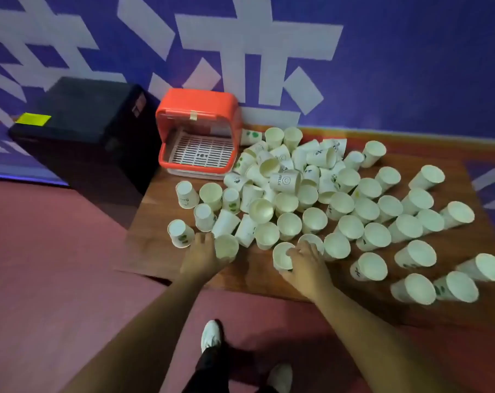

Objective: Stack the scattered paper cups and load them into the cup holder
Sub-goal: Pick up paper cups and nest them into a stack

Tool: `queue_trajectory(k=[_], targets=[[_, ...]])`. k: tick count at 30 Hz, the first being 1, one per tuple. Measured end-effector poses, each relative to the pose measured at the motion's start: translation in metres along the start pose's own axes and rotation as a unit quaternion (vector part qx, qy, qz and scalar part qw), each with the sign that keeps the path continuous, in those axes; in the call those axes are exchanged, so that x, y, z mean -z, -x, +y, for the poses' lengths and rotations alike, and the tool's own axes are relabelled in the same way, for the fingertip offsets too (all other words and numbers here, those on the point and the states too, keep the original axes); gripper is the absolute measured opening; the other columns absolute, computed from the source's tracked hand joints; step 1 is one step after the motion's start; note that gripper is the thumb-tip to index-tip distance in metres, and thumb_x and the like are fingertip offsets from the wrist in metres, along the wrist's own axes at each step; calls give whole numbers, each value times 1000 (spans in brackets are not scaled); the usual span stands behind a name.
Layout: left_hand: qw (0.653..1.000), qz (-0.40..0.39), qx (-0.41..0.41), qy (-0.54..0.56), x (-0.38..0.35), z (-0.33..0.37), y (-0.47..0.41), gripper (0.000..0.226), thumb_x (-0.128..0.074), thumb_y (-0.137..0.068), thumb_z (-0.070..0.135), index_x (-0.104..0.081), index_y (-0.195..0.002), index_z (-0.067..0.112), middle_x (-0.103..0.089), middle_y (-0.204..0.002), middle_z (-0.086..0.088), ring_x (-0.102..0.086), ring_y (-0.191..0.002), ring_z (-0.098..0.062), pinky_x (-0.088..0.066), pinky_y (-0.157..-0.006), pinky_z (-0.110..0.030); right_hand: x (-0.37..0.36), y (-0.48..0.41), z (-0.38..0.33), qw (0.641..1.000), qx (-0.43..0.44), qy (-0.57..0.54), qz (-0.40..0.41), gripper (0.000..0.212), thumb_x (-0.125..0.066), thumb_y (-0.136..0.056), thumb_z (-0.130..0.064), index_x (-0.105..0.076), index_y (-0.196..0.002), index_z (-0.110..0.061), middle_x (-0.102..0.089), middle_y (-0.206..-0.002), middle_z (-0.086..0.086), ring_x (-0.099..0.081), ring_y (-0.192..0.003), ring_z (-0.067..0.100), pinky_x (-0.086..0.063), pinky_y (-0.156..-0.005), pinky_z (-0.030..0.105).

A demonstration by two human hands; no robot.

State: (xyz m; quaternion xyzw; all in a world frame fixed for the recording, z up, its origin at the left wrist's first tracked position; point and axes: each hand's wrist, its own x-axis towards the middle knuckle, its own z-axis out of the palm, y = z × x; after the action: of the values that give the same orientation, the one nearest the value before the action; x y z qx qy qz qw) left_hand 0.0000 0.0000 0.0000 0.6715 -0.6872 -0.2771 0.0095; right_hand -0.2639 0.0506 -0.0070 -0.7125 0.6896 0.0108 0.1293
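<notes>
White shoe (pixel 210 334) below; left hand (pixel 200 255) grips one cup (pixel 226 246), right hand (pixel 307 260) a second cup (pixel 281 256); careless lifting could topple the crowded neighbours (pixel 266 235)

Only one word can be read with some certainty: on the side of a paper cup (pixel 283 181) lying in the middle of the pile on the desk (pixel 155 245), black letters "HELL" stand under a small smiling face, and the last letter is cut off by the curve. Other cups (pixel 321 156) carry black marks and green prints, too blurred to read. On the purple wall (pixel 410 66), big white strokes (pixel 259 55) form what looks like part of a Chinese character, but I cannot tell which one. The yellow sticker (pixel 33 119) on the black box (pixel 84 123) and the small tag (pixel 193 115) on the red cup holder (pixel 172 109) show no legible writing.
</notes>
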Motion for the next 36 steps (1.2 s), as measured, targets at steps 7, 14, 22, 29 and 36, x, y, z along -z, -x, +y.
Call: queue_trajectory(k=[7, 14, 22, 29, 36], targets=[[997, -41, -16, 65, -18, -16, -27, 99, -84, -77, 41, -31, -151, 2, -42, -146, -19, -46, -132, -35, -44, -105, -46, -33, -11, -17, 998, -49, 29, 29, 9, -74, -76, -18, -72, -83, -13, -56, -95, 8, -51, -92, 27, -51, -82, 38], [989, -86, -106, 56, -26, -34, -50, 93, -86, -76, 36, -37, -149, 5, -48, -141, -16, -49, -128, -34, -42, -106, -43, -33, -1, -27, 993, -78, -39, 83, 7, -75, -71, -8, -69, -74, -8, -55, -91, 11, -53, -88, 30, -52, -77, 42], [954, -167, -241, 62, -34, -34, -58, 96, -88, -71, 45, -44, -148, 6, -52, -142, -17, -50, -129, -34, -35, -106, -33, 0, 13, -56, 930, -144, -271, 204, 17, -76, -71, -7, -62, -70, -16, -43, -134, 11, -44, -123, 23, -41, -94, 20], [942, -191, -272, 37, -33, -25, -66, 120, -87, -74, 45, -16, -160, 2, -44, -152, -18, -43, -138, -36, -36, -112, -45, 9, 2, -88, 921, -116, -326, 176, 19, -75, -77, -10, -58, -70, -15, -47, -141, 7, -42, -130, 10, -34, -99, 10], [967, -74, -245, 1, 14, -76, -76, 61, -78, -83, 25, -55, -136, 7, -59, -127, -16, -58, -115, -36, -52, -93, -47, 6, -14, -113, 927, -129, -336, 106, 66, -80, -75, -29, -49, -133, -23, -48, -136, -2, -44, -126, 14, -39, -105, 31]])
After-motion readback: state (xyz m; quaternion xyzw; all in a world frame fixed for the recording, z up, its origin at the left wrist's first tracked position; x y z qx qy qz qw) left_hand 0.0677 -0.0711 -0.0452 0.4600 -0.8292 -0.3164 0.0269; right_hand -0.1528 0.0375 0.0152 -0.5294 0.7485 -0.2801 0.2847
